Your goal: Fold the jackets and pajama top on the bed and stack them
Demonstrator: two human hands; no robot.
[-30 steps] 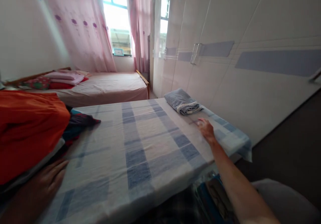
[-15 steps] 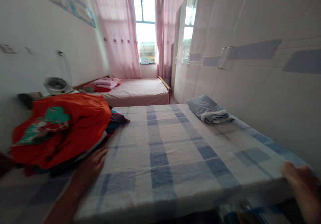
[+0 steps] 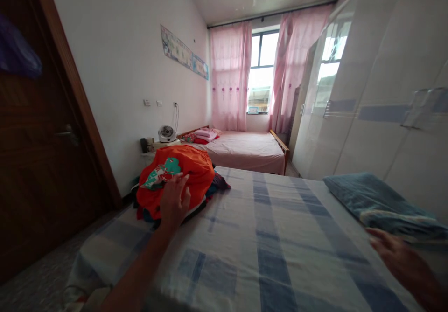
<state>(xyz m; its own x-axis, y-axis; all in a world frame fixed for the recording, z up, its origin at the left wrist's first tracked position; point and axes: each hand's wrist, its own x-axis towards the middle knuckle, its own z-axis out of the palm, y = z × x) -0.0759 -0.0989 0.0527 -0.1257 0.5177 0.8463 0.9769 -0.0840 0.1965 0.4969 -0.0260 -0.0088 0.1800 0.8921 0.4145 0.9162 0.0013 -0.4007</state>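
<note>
My left hand (image 3: 175, 200) is raised in front of a heap of clothes, its fingers spread and nothing gripped. On top of the heap lies an orange garment (image 3: 196, 172) with a green and white print; darker clothes show beneath it. At the right, my right hand (image 3: 399, 258) reaches in with fingers stretched out, somewhat blurred. Just beyond its fingertips rests a folded blue garment (image 3: 378, 200) with a pale fringed-looking edge; whether they touch, I cannot tell. Both piles lie on a table-high surface covered by a blue-and-white checked cloth (image 3: 227, 237).
Behind stands a bed (image 3: 245, 146) with pink bedding and a wooden end rail. A small fan (image 3: 167, 134) sits by the left wall. A glossy white wardrobe (image 3: 378, 135) lines the right side. A brown wooden door (image 3: 31, 162) is at far left.
The view has swung left and up, bringing the door into sight. My left hand has lifted from beside the heap to in front of it. My right hand has left the cloth's front edge for the blue garment.
</note>
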